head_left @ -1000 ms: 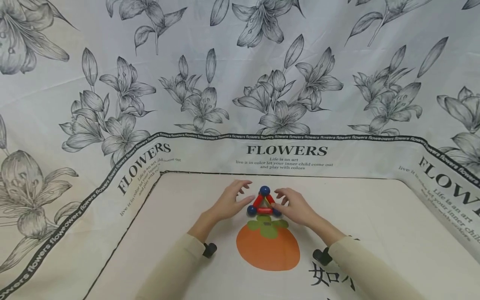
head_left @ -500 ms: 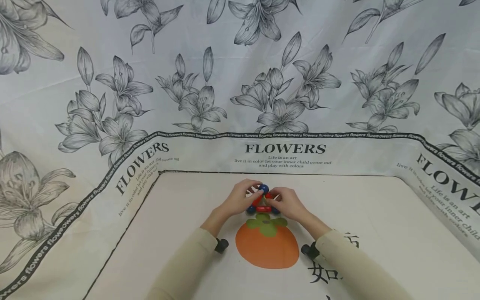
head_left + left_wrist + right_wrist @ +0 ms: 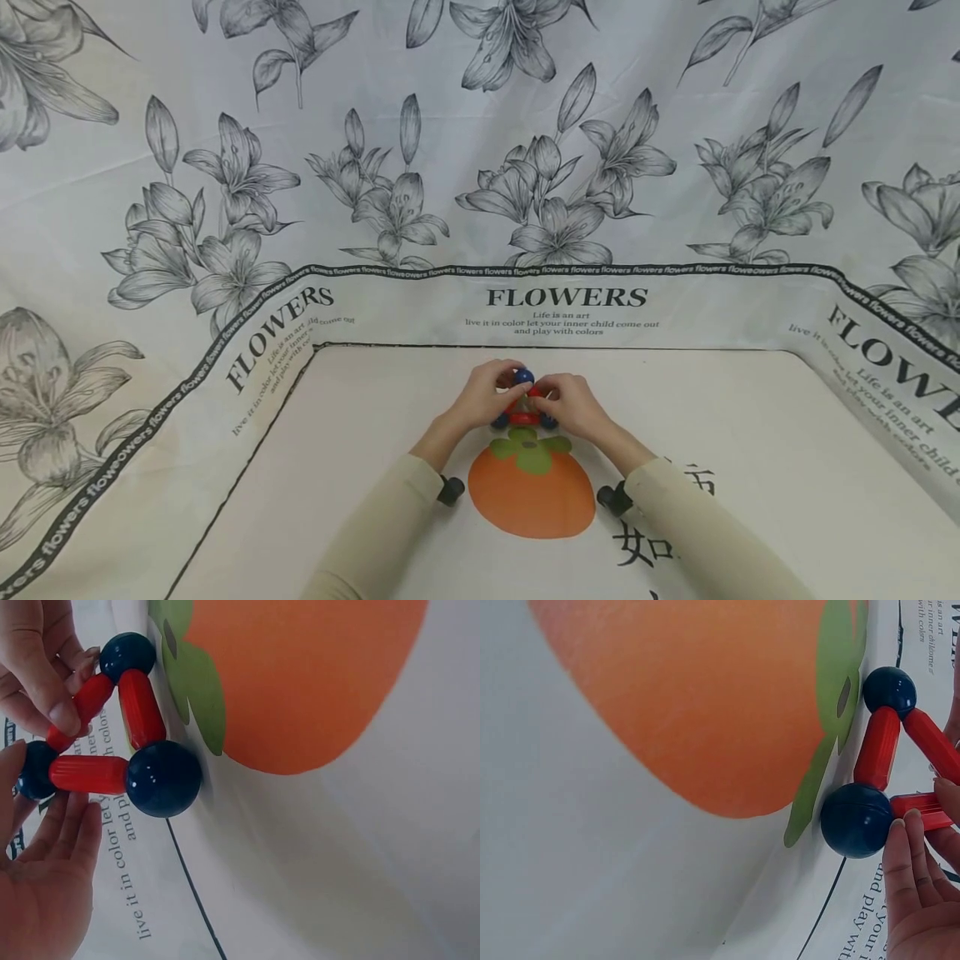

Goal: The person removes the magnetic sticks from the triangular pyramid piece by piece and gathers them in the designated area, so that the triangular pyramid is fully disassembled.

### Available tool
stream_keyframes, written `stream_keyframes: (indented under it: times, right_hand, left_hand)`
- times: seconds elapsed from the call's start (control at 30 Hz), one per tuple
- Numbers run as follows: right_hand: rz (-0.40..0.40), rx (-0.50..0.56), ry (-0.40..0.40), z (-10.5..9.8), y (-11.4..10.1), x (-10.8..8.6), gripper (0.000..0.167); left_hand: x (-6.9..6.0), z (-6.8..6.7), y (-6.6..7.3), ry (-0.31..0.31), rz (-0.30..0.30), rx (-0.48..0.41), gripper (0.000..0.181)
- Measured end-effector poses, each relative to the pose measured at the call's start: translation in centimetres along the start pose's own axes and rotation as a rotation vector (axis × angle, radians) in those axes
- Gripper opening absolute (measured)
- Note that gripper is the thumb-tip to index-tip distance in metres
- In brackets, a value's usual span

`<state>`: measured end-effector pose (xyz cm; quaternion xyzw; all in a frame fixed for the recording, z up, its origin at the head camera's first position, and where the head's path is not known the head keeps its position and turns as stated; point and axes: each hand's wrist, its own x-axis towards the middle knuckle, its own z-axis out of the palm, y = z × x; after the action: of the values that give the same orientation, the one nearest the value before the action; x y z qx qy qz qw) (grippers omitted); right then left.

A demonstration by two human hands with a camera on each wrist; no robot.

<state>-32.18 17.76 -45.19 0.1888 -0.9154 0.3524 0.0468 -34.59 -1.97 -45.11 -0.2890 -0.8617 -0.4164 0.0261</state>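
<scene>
A triangle of red rods and blue balls stands at the far middle of the table. My left hand [image 3: 483,397] pinches its top blue ball [image 3: 523,377] between thumb and fingers. On the other side, my right hand [image 3: 570,402] pinches the right-hand red rod [image 3: 922,811], just below that ball. The bottom red rod [image 3: 142,710] joins the two lower balls, a near one [image 3: 163,778] and a farther one [image 3: 128,656] in the left wrist view. In the head view, fingers partly cover the upper rods and the lower balls.
Below the triangle, the cloth [image 3: 375,392] carries a printed orange persimmon [image 3: 531,492] with green leaves. Black characters [image 3: 641,546] are printed to its right. A flower-patterned cloth wall [image 3: 420,308] rises behind. Each wrist wears a black camera [image 3: 452,492].
Both hands have come inward from beside the triangle. The left now grips the top ball and the right the right-hand rod. The view has shifted slightly.
</scene>
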Motion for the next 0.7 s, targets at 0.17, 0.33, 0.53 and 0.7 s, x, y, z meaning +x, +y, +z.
stream_keyframes:
  times: [0.17,0.33,0.53,0.7]
  right_hand:
    - [-0.010,-0.010,-0.002,0.0,0.0,0.0,0.014]
    - [-0.022,-0.026,-0.007,-0.2,0.0,0.0,0.014]
    - [-0.040,-0.029,-0.010,-0.3,0.0,-0.4,0.015]
    - [-0.032,-0.010,-0.025,-0.8,0.0,-0.7,0.019]
  left_hand:
    - [-0.1,0.0,0.2,0.001,-0.023,0.016,0.030]
    - [0.0,0.0,0.3,0.004,-0.027,0.011,0.029]
    - [-0.1,-0.4,0.3,0.011,-0.072,-0.014,0.031]
    - [-0.3,-1.2,-0.2,0.049,-0.154,-0.025,0.035]
